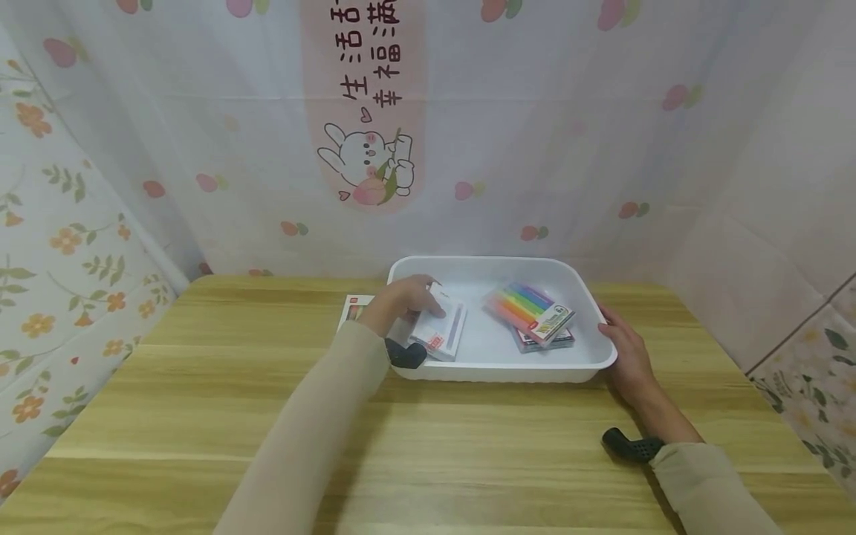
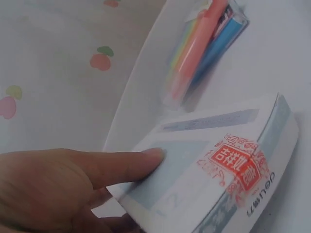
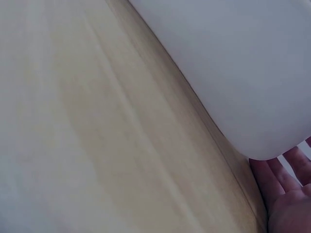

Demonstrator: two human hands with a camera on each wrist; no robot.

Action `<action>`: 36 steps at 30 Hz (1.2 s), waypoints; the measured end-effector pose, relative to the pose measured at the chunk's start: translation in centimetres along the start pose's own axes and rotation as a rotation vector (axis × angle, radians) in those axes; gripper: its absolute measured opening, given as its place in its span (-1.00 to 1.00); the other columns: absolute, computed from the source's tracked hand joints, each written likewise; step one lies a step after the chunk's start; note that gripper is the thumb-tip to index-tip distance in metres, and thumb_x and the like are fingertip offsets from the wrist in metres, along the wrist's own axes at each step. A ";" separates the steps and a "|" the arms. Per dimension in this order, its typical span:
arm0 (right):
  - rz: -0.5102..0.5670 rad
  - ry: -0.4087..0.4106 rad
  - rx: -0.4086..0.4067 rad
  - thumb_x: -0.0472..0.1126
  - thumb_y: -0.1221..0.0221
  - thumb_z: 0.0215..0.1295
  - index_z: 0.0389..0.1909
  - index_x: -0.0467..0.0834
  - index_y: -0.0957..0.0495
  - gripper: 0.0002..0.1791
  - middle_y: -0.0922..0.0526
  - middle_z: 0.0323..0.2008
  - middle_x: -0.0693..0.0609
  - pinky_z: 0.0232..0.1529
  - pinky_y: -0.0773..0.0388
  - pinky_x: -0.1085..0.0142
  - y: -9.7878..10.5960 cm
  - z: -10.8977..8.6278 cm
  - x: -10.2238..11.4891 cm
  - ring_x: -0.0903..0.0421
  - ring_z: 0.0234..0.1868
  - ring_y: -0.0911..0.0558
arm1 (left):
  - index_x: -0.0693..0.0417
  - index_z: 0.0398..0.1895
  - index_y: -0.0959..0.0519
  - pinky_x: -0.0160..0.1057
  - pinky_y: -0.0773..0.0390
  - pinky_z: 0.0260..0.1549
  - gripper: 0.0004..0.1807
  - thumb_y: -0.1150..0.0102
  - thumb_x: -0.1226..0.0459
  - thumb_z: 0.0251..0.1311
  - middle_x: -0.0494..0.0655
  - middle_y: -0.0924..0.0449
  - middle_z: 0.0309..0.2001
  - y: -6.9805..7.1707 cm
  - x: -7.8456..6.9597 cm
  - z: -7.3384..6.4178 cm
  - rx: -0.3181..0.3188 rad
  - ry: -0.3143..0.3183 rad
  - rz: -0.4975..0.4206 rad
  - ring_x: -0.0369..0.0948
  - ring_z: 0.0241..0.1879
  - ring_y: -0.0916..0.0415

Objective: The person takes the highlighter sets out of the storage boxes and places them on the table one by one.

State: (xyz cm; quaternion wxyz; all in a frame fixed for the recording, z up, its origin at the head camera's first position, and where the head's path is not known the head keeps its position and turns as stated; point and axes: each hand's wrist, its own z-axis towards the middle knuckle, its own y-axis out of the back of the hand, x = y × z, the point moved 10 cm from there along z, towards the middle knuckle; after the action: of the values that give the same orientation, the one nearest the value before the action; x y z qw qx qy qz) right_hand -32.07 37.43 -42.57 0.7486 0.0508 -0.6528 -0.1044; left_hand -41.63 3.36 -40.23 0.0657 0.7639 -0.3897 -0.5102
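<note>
In the left part of a white plastic tray (image 1: 528, 374), my left hand (image 1: 403, 301) grips a small white box (image 2: 228, 170) with a red stamp-like print. The left wrist view has the thumb flat across its top face and the other fingers curled down its side, partly hidden. At the tray's right end, my right hand (image 1: 627, 357) holds the wall, thumb at the rim and fingers outside. The right wrist view shows those fingers (image 3: 286, 177) against the tray's lower corner. Inside the tray, a clear pack of rainbow-coloured pens (image 1: 528, 306) lies on another flat pack (image 1: 563, 339).
The tray stands near the back of a wooden table (image 1: 468, 453). Another printed packet (image 1: 352, 306) lies just outside the tray's left end, partly behind my left hand. A patterned curtain (image 1: 508, 163) hangs right behind the table.
</note>
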 end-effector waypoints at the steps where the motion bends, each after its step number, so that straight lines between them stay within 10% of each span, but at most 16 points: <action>1: -0.023 0.001 -0.008 0.06 0.23 0.64 0.59 -0.12 -0.07 -0.36 -0.06 0.59 -0.25 0.04 -0.49 0.68 0.0 0.0 0.0 0.54 0.15 -0.45 | 0.04 0.54 -0.19 -0.16 -0.72 -0.09 -0.19 -0.30 0.34 0.25 0.13 -0.49 0.20 0.0 -0.1 -0.1 0.003 -0.012 -0.022 -0.01 -0.03 -0.64; 12: -0.056 -0.019 -0.011 0.08 0.26 0.64 0.57 -0.26 -0.04 -0.31 -0.05 0.55 -0.38 0.02 -0.48 0.70 0.1 -0.1 0.1 0.63 0.07 -0.46 | -0.05 0.50 -0.25 -0.08 -0.72 -0.06 -0.27 -0.28 0.35 0.28 0.10 -0.50 0.22 0.7 -1.9 -1.7 -0.028 -0.151 -0.116 0.02 0.00 -0.64; 19: -0.142 -0.050 -0.007 0.14 0.35 0.64 0.59 -0.20 -0.01 -0.29 -0.05 0.56 -0.33 0.02 -0.44 0.72 0.2 -0.3 -0.1 -0.09 0.50 -0.33 | -0.08 0.50 -0.25 -0.05 -0.70 0.02 -0.26 -0.30 0.32 0.28 0.11 -0.50 0.23 1.4 -2.6 -2.8 -0.062 -0.208 -0.158 0.01 0.04 -0.63; 26: -0.135 -0.038 -0.018 0.10 0.32 0.65 0.58 -0.25 -0.03 -0.31 -0.06 0.55 -0.37 0.01 -0.44 0.74 0.4 -0.3 -0.1 0.49 0.24 -0.43 | -0.14 0.48 -0.25 -0.03 -0.68 0.05 -0.25 -0.33 0.29 0.26 0.06 -0.50 0.28 2.7 -2.4 -3.8 -0.098 -0.254 -0.242 0.01 0.13 -0.58; 36: -0.097 -0.025 -0.006 0.11 0.29 0.65 0.57 -0.27 -0.05 -0.30 -0.05 0.55 -0.37 0.02 -0.44 0.73 0.2 0.0 -0.3 0.51 0.23 -0.43 | -0.18 0.48 -0.26 0.08 -0.63 0.14 -0.26 -0.32 0.29 0.27 0.06 -0.45 0.39 5.0 -0.9 -6.6 -0.181 -0.312 -0.316 0.07 0.29 -0.51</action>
State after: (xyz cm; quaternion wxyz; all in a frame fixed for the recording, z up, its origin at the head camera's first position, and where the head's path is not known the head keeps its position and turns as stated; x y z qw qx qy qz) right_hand -32.09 37.75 -42.85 0.7347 0.0790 -0.6583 -0.1433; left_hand -38.99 -1.43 -33.95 -0.0078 0.7183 -0.2233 -0.6588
